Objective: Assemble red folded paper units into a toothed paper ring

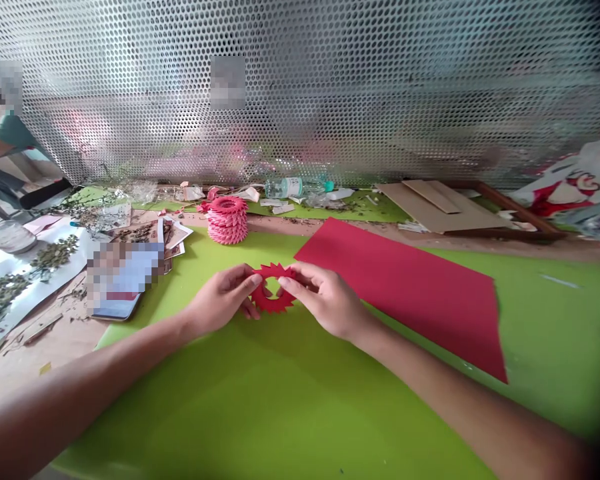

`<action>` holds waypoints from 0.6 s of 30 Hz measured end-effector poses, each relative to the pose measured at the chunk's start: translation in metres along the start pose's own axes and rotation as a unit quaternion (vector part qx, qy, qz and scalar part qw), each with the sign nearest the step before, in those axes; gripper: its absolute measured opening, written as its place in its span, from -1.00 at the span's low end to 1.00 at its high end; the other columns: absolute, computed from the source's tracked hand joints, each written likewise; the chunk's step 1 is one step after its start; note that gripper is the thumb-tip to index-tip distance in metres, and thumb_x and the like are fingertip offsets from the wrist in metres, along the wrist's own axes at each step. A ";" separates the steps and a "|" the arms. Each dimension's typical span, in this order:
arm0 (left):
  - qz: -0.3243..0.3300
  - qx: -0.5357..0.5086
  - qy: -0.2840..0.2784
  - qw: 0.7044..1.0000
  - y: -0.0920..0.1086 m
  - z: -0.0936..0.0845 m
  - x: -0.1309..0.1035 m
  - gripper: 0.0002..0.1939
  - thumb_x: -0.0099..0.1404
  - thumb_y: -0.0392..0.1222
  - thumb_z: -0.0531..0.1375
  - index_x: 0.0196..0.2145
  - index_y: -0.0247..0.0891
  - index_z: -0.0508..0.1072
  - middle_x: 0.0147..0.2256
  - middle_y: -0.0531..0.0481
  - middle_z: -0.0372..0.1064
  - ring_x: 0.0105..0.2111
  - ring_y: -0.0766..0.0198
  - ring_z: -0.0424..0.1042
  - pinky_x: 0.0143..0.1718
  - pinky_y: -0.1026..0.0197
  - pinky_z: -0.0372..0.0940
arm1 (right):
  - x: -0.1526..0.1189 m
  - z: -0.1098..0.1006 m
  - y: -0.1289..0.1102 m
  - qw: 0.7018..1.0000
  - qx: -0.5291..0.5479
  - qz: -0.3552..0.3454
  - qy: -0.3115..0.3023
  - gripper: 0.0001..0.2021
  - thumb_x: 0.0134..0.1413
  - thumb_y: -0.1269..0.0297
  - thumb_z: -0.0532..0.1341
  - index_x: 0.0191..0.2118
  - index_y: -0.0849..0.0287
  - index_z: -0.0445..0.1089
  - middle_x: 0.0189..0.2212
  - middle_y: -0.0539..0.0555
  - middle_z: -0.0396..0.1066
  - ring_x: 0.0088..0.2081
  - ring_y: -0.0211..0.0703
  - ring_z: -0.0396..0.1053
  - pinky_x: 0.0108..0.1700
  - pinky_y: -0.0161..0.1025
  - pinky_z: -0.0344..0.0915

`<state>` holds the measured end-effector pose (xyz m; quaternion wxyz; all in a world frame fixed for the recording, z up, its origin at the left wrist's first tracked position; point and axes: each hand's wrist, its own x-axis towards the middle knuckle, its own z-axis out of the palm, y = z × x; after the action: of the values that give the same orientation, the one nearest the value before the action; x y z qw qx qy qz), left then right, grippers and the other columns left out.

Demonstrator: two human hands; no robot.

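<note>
Between my two hands, just above the green table mat (pixel 290 413), is a red ring with a jagged, saw-toothed outer edge (pixel 275 306). My left hand (pixel 225 297) pinches its left side between thumb and fingers. On the opposite side my right hand (pixel 327 297) grips it the same way, thumb on top. Some of the fingers are hidden behind the ring. Beyond my left hand stands a stack of similar toothed rings (pixel 228 223), red on top and pinkish along the side. A large red sheet (pixel 410 280) lies flat to the right, past my right hand.
A phone (pixel 125 293) and dried plant bits on white paper (pixel 35 273) are at left. Along the back lie a plastic bottle (pixel 300 187) and cardboard pieces (pixel 440 203), before a perforated metal panel (pixel 300 87). A person in a green sleeve (pixel 15 131) is at far left.
</note>
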<state>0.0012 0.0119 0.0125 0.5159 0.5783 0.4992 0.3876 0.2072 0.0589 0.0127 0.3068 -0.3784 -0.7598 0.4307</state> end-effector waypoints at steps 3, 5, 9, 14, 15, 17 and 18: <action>0.045 0.083 0.034 0.995 0.002 -0.004 -0.001 -0.54 0.34 0.22 0.13 -0.14 -0.28 0.42 -0.34 0.00 0.47 -0.56 0.37 0.46 -0.54 0.36 0.33 | 0.000 -0.003 0.002 0.999 -0.040 -0.030 0.013 -0.64 0.24 -0.04 0.18 -0.24 0.20 0.47 -0.40 0.05 0.46 -0.43 -0.19 0.34 -0.41 -0.30 0.24; 0.066 0.118 0.045 0.990 0.001 -0.005 0.000 -0.55 0.35 0.18 0.14 -0.08 -0.26 0.44 -0.34 0.01 0.49 -0.59 0.39 0.43 -0.58 0.37 0.29 | 0.000 -0.003 0.002 0.999 -0.044 -0.029 0.005 -0.64 0.24 -0.04 0.17 -0.24 0.20 0.47 -0.43 0.04 0.45 -0.49 -0.22 0.32 -0.46 -0.31 0.21; 0.079 0.148 0.035 0.985 -0.005 -0.004 0.002 -0.57 0.40 0.15 0.08 -0.24 -0.28 0.49 -0.50 0.06 0.43 -0.62 0.38 0.42 -0.59 0.38 0.25 | -0.002 -0.001 0.001 0.999 -0.043 -0.028 -0.016 -0.69 0.24 0.01 0.19 -0.24 0.19 0.46 -0.53 -0.02 0.37 -0.58 -0.26 0.28 -0.52 -0.32 0.18; 0.101 0.138 0.014 0.985 -0.011 -0.004 0.002 -0.59 0.41 0.13 0.09 -0.25 -0.30 0.48 -0.46 0.01 0.48 -0.51 0.30 0.52 -0.47 0.35 0.35 | -0.005 -0.003 0.004 0.996 -0.065 -0.050 -0.034 -0.68 0.26 0.00 0.16 -0.21 0.19 0.45 -0.55 -0.02 0.33 -0.57 -0.24 0.32 -0.51 -0.31 0.21; 0.099 0.136 0.011 0.986 -0.011 -0.004 0.001 -0.59 0.41 0.13 0.09 -0.25 -0.30 0.48 -0.46 0.00 0.49 -0.50 0.28 0.53 -0.45 0.34 0.36 | -0.005 -0.003 0.005 0.996 -0.069 -0.051 -0.036 -0.67 0.27 0.00 0.15 -0.21 0.19 0.45 -0.53 0.00 0.35 -0.56 -0.23 0.33 -0.51 -0.31 0.21; 0.093 0.136 0.007 0.986 -0.012 -0.005 0.000 -0.58 0.41 0.13 0.09 -0.27 -0.30 0.48 -0.45 -0.02 0.50 -0.48 0.26 0.54 -0.44 0.33 0.37 | -0.006 -0.003 0.005 0.995 -0.074 -0.046 -0.039 -0.66 0.26 -0.01 0.15 -0.21 0.18 0.46 -0.51 0.03 0.38 -0.55 -0.22 0.34 -0.52 -0.31 0.21; 0.091 0.135 0.006 0.987 -0.012 -0.006 0.000 -0.58 0.41 0.13 0.09 -0.28 -0.30 0.48 -0.45 -0.02 0.50 -0.47 0.25 0.55 -0.44 0.33 0.38 | -0.006 -0.003 0.006 0.995 -0.076 -0.041 -0.040 -0.65 0.26 -0.02 0.15 -0.22 0.18 0.46 -0.50 0.03 0.40 -0.55 -0.22 0.34 -0.53 -0.31 0.21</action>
<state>-0.0062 0.0127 0.0020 0.3925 0.6830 0.4959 0.3654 0.2143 0.0574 0.0082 0.2642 -0.3511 -0.8169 0.3737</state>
